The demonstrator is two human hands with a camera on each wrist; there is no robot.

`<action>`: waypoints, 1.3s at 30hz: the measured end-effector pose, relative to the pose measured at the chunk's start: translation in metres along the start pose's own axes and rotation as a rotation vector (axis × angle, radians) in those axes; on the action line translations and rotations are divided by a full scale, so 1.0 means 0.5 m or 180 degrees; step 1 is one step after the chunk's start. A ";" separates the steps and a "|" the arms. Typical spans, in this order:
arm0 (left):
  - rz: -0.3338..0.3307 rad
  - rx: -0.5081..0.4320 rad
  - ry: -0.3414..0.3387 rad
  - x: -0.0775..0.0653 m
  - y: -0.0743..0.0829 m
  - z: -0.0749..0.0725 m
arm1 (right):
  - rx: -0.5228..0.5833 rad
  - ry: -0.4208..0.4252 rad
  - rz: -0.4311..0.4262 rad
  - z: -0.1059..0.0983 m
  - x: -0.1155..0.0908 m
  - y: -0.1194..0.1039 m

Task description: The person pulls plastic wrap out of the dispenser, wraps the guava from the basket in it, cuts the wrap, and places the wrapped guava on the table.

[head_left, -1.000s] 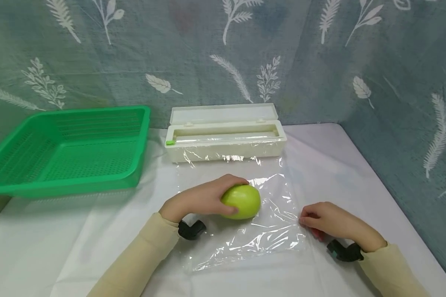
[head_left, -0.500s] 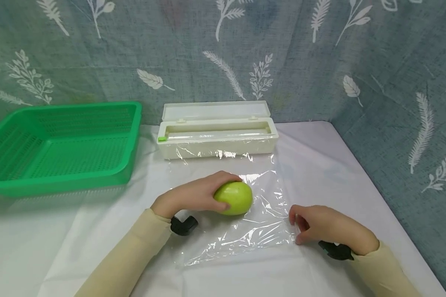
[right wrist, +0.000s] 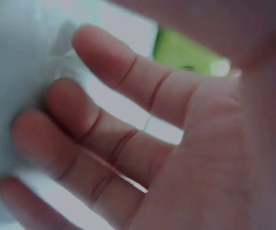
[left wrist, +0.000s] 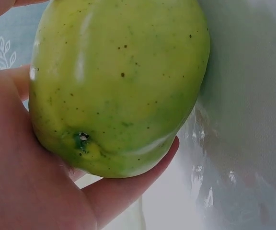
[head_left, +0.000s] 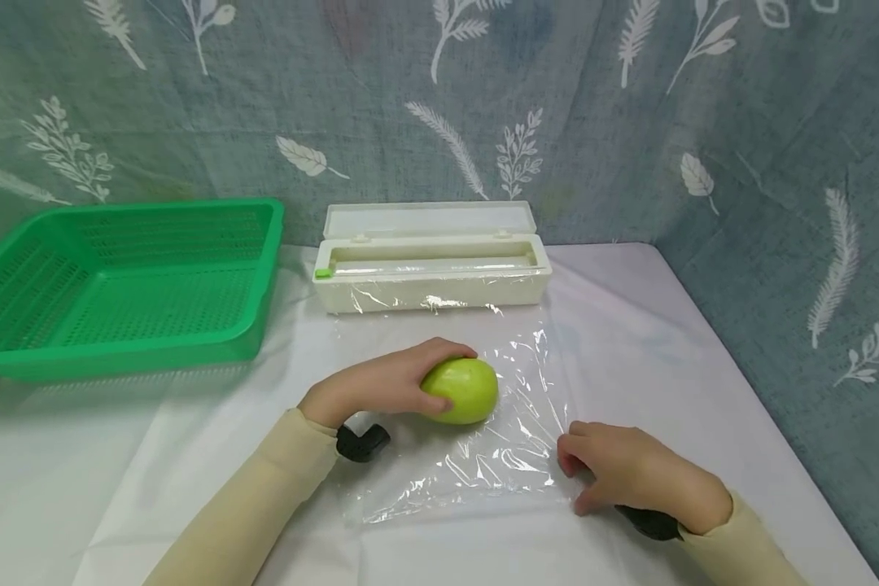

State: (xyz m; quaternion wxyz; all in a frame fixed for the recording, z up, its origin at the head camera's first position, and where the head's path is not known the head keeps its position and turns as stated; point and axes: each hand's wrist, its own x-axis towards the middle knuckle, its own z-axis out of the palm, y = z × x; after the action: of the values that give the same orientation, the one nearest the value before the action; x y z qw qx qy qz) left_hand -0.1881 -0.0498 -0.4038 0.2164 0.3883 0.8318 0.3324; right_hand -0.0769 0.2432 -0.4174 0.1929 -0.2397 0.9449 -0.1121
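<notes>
My left hand (head_left: pixel 395 384) grips a smooth yellow-green fruit (head_left: pixel 465 391) from its left side, thumb in front and fingers behind. In the left wrist view the fruit (left wrist: pixel 123 81) shows dark specks and a small stem scar. It rests over a sheet of clear plastic wrap (head_left: pixel 494 460), spread wrinkled on the table. My right hand (head_left: pixel 633 468) is at the sheet's right edge, thumb apart from the fingers. The right wrist view shows its fingers (right wrist: pixel 109 57) loosely bent with nothing held, fingertips close to the tabletop.
Behind the fruit stands a white wrap dispenser (head_left: pixel 432 291), lid raised, its roll feeding the sheet forward. A green plastic basket (head_left: pixel 117 358) sits at the left. White cloth (head_left: pixel 615 325) covers the table, and a patterned curtain (head_left: pixel 381 89) hangs behind and along the right.
My right hand has shifted left and nearer along the sheet's right edge, its thumb and fingers spreading apart. The left hand keeps its grip on the fruit. The head view has shifted slightly.
</notes>
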 end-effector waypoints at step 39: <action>0.0073 0.0216 -0.0146 -0.001 -0.001 0.005 | 0.1056 0.0815 -0.0922 -0.027 0.017 0.052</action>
State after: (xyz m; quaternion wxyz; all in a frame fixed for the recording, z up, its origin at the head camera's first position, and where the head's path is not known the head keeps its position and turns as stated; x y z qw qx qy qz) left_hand -0.1867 -0.0498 -0.4058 0.2183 0.4125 0.8329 0.2974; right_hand -0.1001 0.2628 -0.4157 0.0903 -0.3215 0.8861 -0.3215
